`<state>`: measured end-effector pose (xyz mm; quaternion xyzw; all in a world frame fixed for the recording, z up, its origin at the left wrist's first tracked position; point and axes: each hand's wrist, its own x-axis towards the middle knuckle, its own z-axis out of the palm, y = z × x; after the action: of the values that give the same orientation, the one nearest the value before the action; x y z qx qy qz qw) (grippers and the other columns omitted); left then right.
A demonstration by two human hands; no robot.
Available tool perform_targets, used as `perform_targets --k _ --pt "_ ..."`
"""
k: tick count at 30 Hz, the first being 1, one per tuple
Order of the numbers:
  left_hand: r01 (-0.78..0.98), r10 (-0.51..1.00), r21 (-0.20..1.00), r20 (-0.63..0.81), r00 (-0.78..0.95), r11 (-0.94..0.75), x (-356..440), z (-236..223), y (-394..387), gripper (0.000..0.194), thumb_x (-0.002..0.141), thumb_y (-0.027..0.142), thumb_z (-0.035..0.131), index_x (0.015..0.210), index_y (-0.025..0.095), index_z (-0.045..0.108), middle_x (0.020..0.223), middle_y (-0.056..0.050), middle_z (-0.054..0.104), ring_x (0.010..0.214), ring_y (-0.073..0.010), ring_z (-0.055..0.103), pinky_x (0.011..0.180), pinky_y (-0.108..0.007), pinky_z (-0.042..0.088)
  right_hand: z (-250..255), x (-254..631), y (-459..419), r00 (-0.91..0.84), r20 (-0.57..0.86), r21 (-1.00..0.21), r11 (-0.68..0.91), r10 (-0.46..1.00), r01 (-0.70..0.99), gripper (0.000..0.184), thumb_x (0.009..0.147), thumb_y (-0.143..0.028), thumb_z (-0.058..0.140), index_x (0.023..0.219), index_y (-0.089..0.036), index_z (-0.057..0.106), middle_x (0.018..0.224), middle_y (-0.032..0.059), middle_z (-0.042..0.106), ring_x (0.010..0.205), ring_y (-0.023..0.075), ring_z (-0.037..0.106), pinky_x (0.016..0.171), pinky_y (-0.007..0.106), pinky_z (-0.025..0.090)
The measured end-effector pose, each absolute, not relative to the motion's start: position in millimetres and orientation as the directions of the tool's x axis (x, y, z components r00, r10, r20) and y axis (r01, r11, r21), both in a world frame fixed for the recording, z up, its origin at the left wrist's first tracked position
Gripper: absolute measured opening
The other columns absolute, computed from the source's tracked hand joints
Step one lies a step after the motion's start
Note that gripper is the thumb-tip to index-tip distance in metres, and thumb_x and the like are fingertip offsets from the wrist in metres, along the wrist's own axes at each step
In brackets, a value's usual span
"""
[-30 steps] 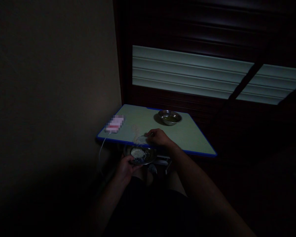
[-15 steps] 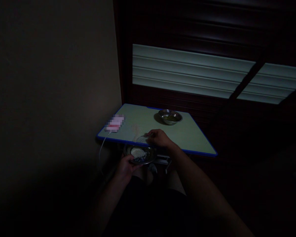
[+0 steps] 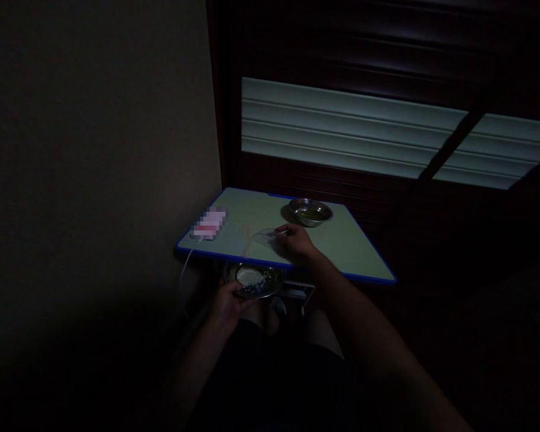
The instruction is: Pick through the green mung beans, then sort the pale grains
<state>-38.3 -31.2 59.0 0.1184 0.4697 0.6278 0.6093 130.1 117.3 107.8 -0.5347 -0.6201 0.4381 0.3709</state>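
My left hand (image 3: 226,307) grips the rim of a metal bowl (image 3: 272,289), thumb on top, just below the table's front edge. White grains that look like rice (image 3: 251,276) lie heaped in this bowl, with some loose ones to the right. Over the tabletop, my right hand (image 3: 296,241) is closed on a thin, see-through flat piece (image 3: 264,237); its exact kind is too dim to make out. Left of that piece, a thin pale brownish patch of residue (image 3: 246,233) marks the table (image 3: 342,255) and runs toward the front edge.
A second metal bowl (image 3: 311,222) with greenish contents stands at the back right of the table. At the left lies a blurred pink-white device (image 3: 210,223) with a white cable (image 3: 184,267) hanging over the edge. A wall is left, dark slatted panels behind.
White grains at the table's front edge have dropped into the lower bowl. My right hand has drawn the see-through piece back from the edge, farther onto the table. My left hand stays nearly still.
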Motion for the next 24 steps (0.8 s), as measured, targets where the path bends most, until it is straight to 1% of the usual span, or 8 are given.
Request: perform_targets --k 1,3,5,9,13,15,19,24 --pt "-0.653 0.877 0.736 -0.419 -0.235 0.177 -39 59 -31 0.041 0.061 0.005 0.053 0.098 0.022 0.060 0.084 -0.004 0.067 0.072 -0.0210 0.066 0.070 -0.052 0.058 107 130 126 -0.079 -0.004 -0.935 0.024 0.997 0.354 0.026 0.072 -0.018 0.065 0.098 -0.015 0.066 0.070 0.0019 0.067 0.049 0.0092 0.053 0.050 0.020 0.043" --pt "-0.654 0.878 0.738 -0.414 -0.242 0.167 -40 60 -32 0.043 0.062 0.005 0.053 0.100 0.022 0.060 0.084 -0.004 0.068 0.073 -0.0215 0.066 0.070 -0.053 0.058 105 130 143 0.041 0.021 -0.897 0.001 0.999 0.442 0.027 0.073 -0.018 0.065 0.100 -0.015 0.067 0.073 0.0031 0.068 0.051 0.0091 0.054 0.052 0.020 0.044" --pt "-0.658 0.878 0.734 -0.415 -0.239 0.168 -41 61 -33 0.045 0.062 0.005 0.053 0.103 0.022 0.061 0.084 -0.005 0.068 0.075 -0.0222 0.067 0.071 -0.052 0.058 104 130 159 0.071 0.072 -0.835 0.021 0.995 0.549 0.029 0.073 -0.019 0.066 0.102 -0.016 0.068 0.077 0.0035 0.069 0.056 0.0097 0.057 0.058 0.021 0.046" --pt "-0.670 0.876 0.723 -0.422 -0.236 0.168 -43 60 -33 0.050 0.061 0.004 0.054 0.106 0.024 0.061 0.090 -0.004 0.069 0.079 -0.0225 0.067 0.072 -0.052 0.058 107 123 181 0.044 0.113 -0.691 0.047 0.993 0.721 0.029 0.076 -0.023 0.067 0.103 -0.017 0.070 0.083 0.0049 0.071 0.067 0.0121 0.063 0.070 0.023 0.050" --pt "-0.682 0.870 0.714 -0.426 -0.247 0.156 -43 57 -33 0.055 0.061 0.004 0.054 0.110 0.027 0.060 0.093 -0.003 0.068 0.083 -0.0215 0.066 0.074 -0.049 0.058 111 110 195 -0.010 0.133 -0.591 0.087 0.991 0.802 0.027 0.077 -0.026 0.067 0.103 -0.018 0.072 0.093 0.0080 0.072 0.077 0.0150 0.066 0.078 0.023 0.050" --pt "-0.679 0.873 0.718 -0.419 -0.248 0.152 -43 57 -32 0.056 0.060 0.004 0.055 0.110 0.028 0.060 0.093 -0.002 0.068 0.082 -0.0205 0.065 0.074 -0.047 0.058 112 103 202 -0.031 0.120 -0.571 0.095 0.992 0.816 0.028 0.076 -0.025 0.067 0.103 -0.019 0.072 0.095 0.0085 0.072 0.079 0.0157 0.067 0.077 0.023 0.050" --pt "-0.675 0.874 0.719 -0.423 -0.238 0.164 -42 57 -32 0.057 0.059 0.005 0.055 0.111 0.028 0.060 0.087 -0.002 0.067 0.079 -0.0202 0.065 0.072 -0.048 0.058 113 89 213 -0.070 0.122 -0.544 0.126 0.990 0.829 0.029 0.075 -0.023 0.066 0.103 -0.021 0.072 0.095 0.0065 0.073 0.078 0.0150 0.067 0.075 0.021 0.049" --pt "-0.679 0.876 0.715 -0.425 -0.228 0.170 -43 57 -33 0.057 0.057 0.006 0.056 0.110 0.029 0.061 0.084 -0.001 0.067 0.076 -0.0189 0.064 0.072 -0.045 0.057 114 75 222 -0.123 0.113 -0.531 0.164 0.986 0.831 0.030 0.074 -0.020 0.066 0.103 -0.020 0.073 0.092 0.0054 0.073 0.076 0.0140 0.065 0.071 0.020 0.048"
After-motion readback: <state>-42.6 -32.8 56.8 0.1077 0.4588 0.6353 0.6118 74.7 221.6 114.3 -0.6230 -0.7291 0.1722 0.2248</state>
